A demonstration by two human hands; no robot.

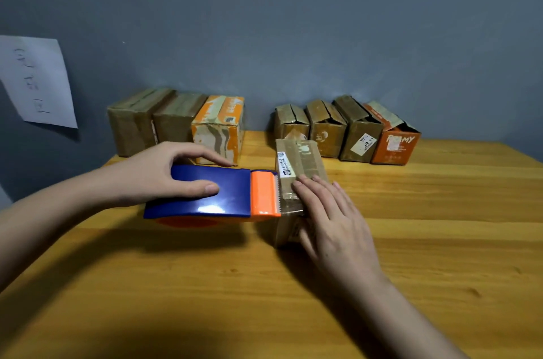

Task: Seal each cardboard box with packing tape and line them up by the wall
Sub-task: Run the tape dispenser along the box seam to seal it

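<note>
A brown cardboard box [299,162] lies in the middle of the wooden table [440,241]. My left hand [164,173] grips a blue and orange tape dispenser [211,194], thumb on its top and fingers over its far side. The dispenser's orange toothed end [264,194] sits against the box's left top edge. Laid flat on the near part of the box top is my right hand [332,217], fingers straight. Three closed boxes [176,123] stand in a row at the wall on the left. Several boxes [346,129] with loose top flaps stand at the wall on the right.
A grey wall [293,21] runs behind the table. A white sheet of paper [38,79] with handwriting hangs on it at the left. A gap [258,141] separates the two rows of boxes. Bare tabletop lies in front of my arms.
</note>
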